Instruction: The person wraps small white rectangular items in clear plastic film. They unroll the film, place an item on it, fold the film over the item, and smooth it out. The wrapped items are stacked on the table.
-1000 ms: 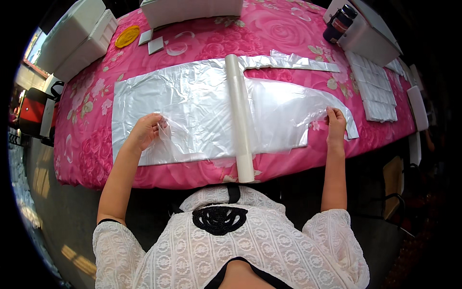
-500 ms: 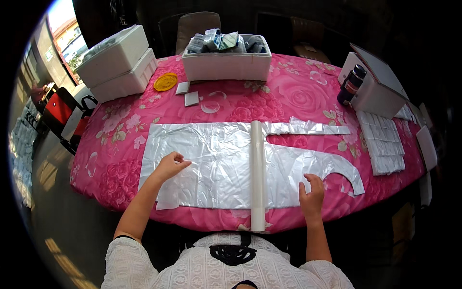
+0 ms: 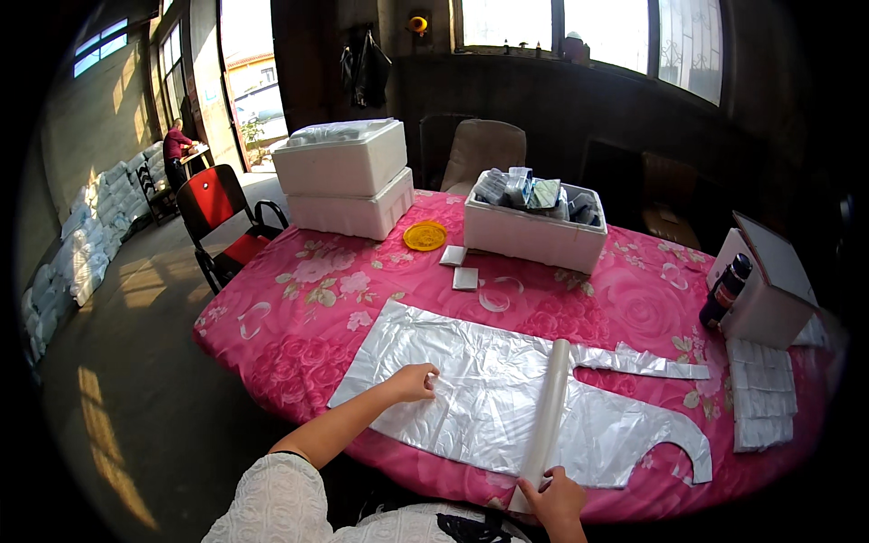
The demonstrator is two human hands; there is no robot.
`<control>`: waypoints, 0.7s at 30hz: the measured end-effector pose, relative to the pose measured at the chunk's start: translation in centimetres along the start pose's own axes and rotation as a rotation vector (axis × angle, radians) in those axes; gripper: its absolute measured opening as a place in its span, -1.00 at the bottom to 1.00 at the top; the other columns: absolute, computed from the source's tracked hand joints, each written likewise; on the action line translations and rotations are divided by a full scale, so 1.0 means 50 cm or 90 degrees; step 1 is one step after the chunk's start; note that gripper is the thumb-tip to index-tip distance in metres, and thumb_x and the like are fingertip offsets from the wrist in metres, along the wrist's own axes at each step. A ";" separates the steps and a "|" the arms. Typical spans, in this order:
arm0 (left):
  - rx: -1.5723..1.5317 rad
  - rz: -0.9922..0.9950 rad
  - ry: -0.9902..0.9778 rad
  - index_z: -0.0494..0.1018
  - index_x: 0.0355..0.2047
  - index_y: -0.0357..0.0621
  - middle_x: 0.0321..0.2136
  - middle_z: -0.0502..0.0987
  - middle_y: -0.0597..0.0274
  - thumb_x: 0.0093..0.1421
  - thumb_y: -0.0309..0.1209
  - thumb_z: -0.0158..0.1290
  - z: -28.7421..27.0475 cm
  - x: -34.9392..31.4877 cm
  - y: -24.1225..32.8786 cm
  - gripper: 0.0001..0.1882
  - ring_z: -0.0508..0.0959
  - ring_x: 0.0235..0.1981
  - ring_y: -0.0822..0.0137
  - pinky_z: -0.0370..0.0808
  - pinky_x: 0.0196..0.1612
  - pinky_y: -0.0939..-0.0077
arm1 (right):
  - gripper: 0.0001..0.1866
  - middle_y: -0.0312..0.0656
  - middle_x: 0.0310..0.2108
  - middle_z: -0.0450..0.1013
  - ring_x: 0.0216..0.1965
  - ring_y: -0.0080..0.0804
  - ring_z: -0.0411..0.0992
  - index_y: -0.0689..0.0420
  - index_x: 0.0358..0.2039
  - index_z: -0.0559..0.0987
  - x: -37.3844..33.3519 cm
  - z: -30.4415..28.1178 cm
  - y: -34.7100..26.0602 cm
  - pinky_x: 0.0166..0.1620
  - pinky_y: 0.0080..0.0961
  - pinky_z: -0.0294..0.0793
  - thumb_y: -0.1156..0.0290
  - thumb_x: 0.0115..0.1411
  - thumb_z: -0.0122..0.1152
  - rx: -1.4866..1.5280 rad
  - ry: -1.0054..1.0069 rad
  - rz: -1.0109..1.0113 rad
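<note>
A thin silvery-white plastic apron (image 3: 471,389) lies spread on the table, its straps and curved neck part to the right. Across it rests a long pale roller-like tube (image 3: 552,407), its near end reaching toward the table's front edge. My right hand (image 3: 554,500) grips that near end between thumb and fingers. Over the left half of the apron, my left hand (image 3: 415,383) is closed, fingertips pressed together at the plastic. What they pinch, if anything, is too small to make out.
White foam boxes (image 3: 344,176) are stacked at the back left; another foam box (image 3: 534,237) holds packets. A yellow dish (image 3: 424,236) and two small white packets (image 3: 465,279) lie nearby. At right are a dark bottle (image 3: 726,290), a white box (image 3: 769,271) and folded plastic bundles (image 3: 761,394).
The view has tilted up and turned left, showing the windows and a person far off. My right hand has moved onto the tube's near end. My left fingers have closed.
</note>
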State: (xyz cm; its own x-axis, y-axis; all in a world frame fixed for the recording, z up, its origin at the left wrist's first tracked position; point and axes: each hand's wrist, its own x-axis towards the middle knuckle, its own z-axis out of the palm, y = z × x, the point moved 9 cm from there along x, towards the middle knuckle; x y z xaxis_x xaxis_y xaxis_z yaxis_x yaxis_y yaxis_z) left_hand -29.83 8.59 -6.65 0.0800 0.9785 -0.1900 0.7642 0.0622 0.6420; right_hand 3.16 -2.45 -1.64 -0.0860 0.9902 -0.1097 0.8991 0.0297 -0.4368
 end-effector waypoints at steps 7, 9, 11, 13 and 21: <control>0.150 0.019 0.125 0.38 -0.18 -0.20 -0.36 0.48 0.12 -0.17 -0.51 0.11 -0.043 0.012 0.007 -0.56 0.49 -0.35 0.24 0.42 -0.23 0.43 | -0.32 -0.06 -0.57 0.47 -0.46 -0.12 0.47 0.28 -0.28 0.41 0.004 0.029 0.011 -0.38 -0.30 0.43 -0.11 -0.20 0.24 0.058 -0.023 0.037; 0.243 0.067 0.206 0.37 -0.16 -0.19 -0.26 0.44 0.10 -0.16 -0.50 0.12 -0.059 -0.002 0.045 -0.54 0.44 -0.23 0.18 0.38 -0.15 0.36 | -0.28 0.01 -0.51 0.46 -0.43 -0.06 0.46 0.30 -0.24 0.36 0.003 0.038 0.020 -0.35 -0.27 0.42 -0.17 -0.12 0.12 0.049 -0.051 0.037; 0.260 0.141 0.248 0.34 -0.12 -0.17 -0.10 0.35 0.12 -0.12 -0.49 0.12 -0.061 -0.036 0.103 -0.53 0.34 -0.07 0.13 0.32 -0.04 0.32 | -0.29 -0.01 -0.51 0.46 -0.43 -0.08 0.46 0.29 -0.23 0.37 0.000 0.043 0.018 -0.35 -0.27 0.42 -0.16 -0.12 0.13 0.036 -0.045 0.020; 0.163 0.247 0.252 0.34 -0.12 -0.17 -0.10 0.36 0.09 -0.09 -0.47 0.12 -0.057 -0.071 0.192 -0.55 0.34 -0.07 0.11 0.32 -0.03 0.34 | -0.33 -0.04 -0.49 0.45 -0.42 -0.16 0.46 0.28 -0.18 0.36 -0.005 0.018 -0.003 -0.38 -0.31 0.41 -0.07 -0.08 0.17 0.022 -0.083 -0.001; -0.330 0.903 0.421 0.19 0.01 -0.17 -0.02 0.31 0.06 0.16 -0.02 -0.13 -0.212 -0.428 0.594 -0.45 0.36 -0.06 0.06 0.32 -0.03 0.16 | -0.52 -0.22 -0.32 0.40 -0.42 -0.43 0.42 0.21 -0.15 0.35 -0.169 -0.433 -0.191 -0.39 -0.56 0.40 0.31 -0.06 0.28 0.273 0.483 -0.591</control>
State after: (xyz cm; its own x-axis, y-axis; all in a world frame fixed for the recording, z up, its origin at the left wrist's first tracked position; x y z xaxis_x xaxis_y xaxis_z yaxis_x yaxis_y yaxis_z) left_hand -15.62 -8.41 24.37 0.1110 0.2082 0.9718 0.0311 -0.9781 0.2060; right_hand 4.58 -8.14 22.78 -0.2129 0.4541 0.8652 0.4105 0.8451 -0.3425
